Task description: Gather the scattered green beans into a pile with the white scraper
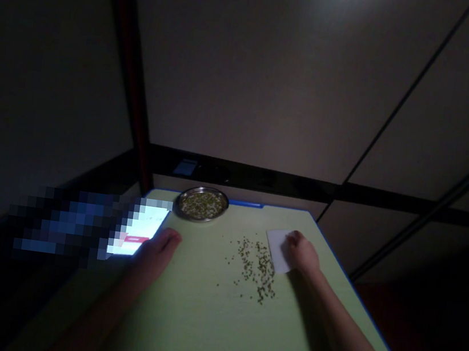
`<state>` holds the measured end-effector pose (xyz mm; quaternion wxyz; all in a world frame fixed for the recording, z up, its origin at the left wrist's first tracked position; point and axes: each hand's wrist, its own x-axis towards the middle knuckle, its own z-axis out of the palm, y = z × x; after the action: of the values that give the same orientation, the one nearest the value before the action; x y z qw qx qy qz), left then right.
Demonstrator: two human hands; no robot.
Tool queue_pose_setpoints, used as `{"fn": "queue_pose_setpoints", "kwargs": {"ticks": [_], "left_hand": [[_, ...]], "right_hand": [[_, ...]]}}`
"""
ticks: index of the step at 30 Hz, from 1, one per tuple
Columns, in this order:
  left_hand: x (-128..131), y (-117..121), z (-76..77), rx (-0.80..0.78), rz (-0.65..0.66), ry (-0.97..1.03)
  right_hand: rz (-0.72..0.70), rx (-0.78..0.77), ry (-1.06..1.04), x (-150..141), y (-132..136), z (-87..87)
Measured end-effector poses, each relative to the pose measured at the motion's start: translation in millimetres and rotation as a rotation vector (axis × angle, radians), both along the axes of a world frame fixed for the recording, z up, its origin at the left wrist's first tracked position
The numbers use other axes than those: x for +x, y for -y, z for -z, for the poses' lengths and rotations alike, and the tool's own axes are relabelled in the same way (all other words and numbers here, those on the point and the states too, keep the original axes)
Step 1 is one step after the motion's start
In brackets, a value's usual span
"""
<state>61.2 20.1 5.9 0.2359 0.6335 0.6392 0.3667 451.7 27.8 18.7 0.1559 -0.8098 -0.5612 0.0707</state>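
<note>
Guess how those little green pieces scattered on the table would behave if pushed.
The little green pieces look roundish, so they would probably roll. Each seems tiny beside the right hand, so likely light. Strays lie apart from the main patch, suggesting they scatter easily.

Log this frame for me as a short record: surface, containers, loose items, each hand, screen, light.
surface: pale green table with blue edging
container: round metal dish near the far edge, small green beans inside
loose items: scattered small green beans right of center
right hand: right hand gripping a white card beside the scattered beans
left hand: left hand next to the lit screen; contact unclear
screen: bright, with a red bar; partly pixelated
light: dim
</note>
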Motion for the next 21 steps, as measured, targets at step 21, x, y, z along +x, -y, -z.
{"fn": "queue_pose_setpoints", "kwargs": {"ticks": [21], "left_hand": [[0, -3, 5.4, 0.031, 0.029, 0.012]], "right_hand": [[0.076, 0.002, 0.084, 62, 3, -26.2]]}}
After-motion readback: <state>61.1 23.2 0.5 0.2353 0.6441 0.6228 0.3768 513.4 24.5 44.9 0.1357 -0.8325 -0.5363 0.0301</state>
